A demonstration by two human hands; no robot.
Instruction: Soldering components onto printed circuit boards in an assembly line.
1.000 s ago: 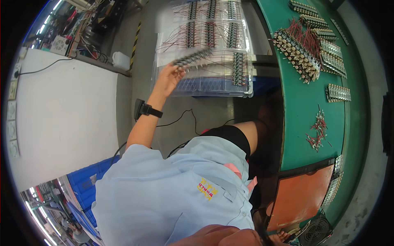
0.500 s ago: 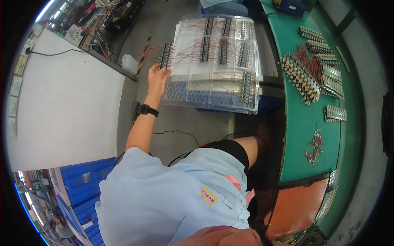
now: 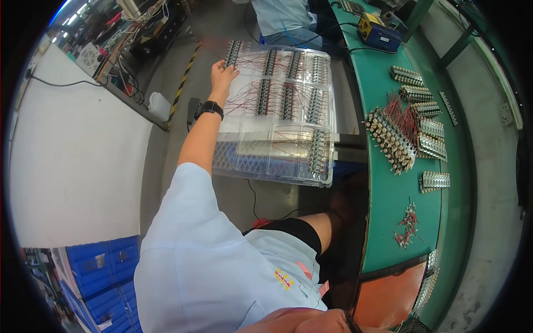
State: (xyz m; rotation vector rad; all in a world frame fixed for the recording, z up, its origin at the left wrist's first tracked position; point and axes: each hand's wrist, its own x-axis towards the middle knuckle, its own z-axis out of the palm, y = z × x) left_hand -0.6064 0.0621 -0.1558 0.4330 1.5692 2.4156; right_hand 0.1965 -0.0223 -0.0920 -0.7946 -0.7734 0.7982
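- Red-wired strip (image 3: 234, 53), head view: its near end is gripped between the thumb and fingers of the left hand (image 3: 223, 75), and its far end points away from the body, raised at the far-left side of the clear plastic tray (image 3: 288, 178); thin wires trail off to the hand's left.
- Right hand: out of sight, so I cannot tell its state.
- Already down: seven strips (image 3: 287, 101) lie in the tray to the right of the hand, three in the far row, three in the middle row and one at the near right.
- Left over, as I judge it: the held piece is not yet laid down, and the tray's sections nearer the body than the hand show lattice and pale sheeting.
- Well to the hand's right, the green bench (image 3: 383, 205) bears a wired bundle (image 3: 391, 139), further strip stacks (image 3: 435, 181) and loose wire bits (image 3: 408, 225); whether any of these belong in the tray, I cannot tell.
- Beyond the hand, to its right, another person (image 3: 286, 16) sits beside the bench.
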